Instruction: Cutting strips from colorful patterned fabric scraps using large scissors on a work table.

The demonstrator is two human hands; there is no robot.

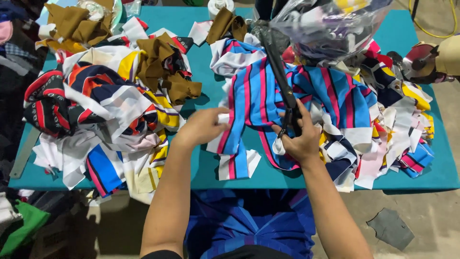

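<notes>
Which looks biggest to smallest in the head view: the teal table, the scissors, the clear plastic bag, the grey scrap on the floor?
1. teal table
2. clear plastic bag, though it may sit nearer the camera
3. scissors
4. grey scrap

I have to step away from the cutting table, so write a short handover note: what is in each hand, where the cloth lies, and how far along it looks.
Left hand: pinching the edge of the blue, pink and white striped fabric.
Right hand: gripping black scissors, blades lying over that fabric.
Cloth: mixed scrap pile on the left of the teal table, another scrap heap on the right, clear bag of pieces behind.
Done: many scraps lie cut. Left: the striped piece looks mostly whole.
</notes>
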